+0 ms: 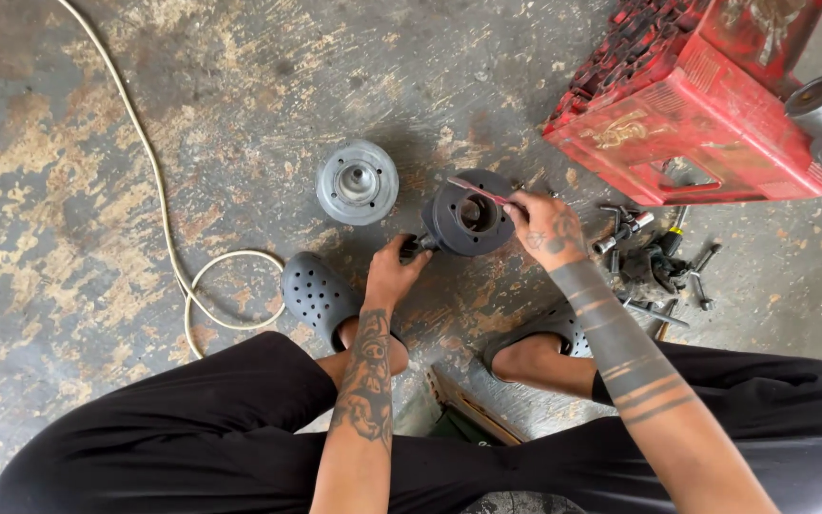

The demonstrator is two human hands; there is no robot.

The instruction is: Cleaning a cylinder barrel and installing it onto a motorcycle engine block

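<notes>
You are steadying the dark round engine part (469, 218) on the floor between your feet, your left hand (394, 274) gripping its near-left stub so it is not turning, while your right hand (548, 228) is pinching a pink-handled brush (477, 190) over its bore. The red crate (692, 95) at far right is lying tipped, its contents hidden, with loose bolts and tools (654, 257) lying beside it.

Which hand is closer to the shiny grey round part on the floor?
Left. The left hand grips the black part just below-right of the grey round part; the right hand, holding a brush, is farther right.
</notes>
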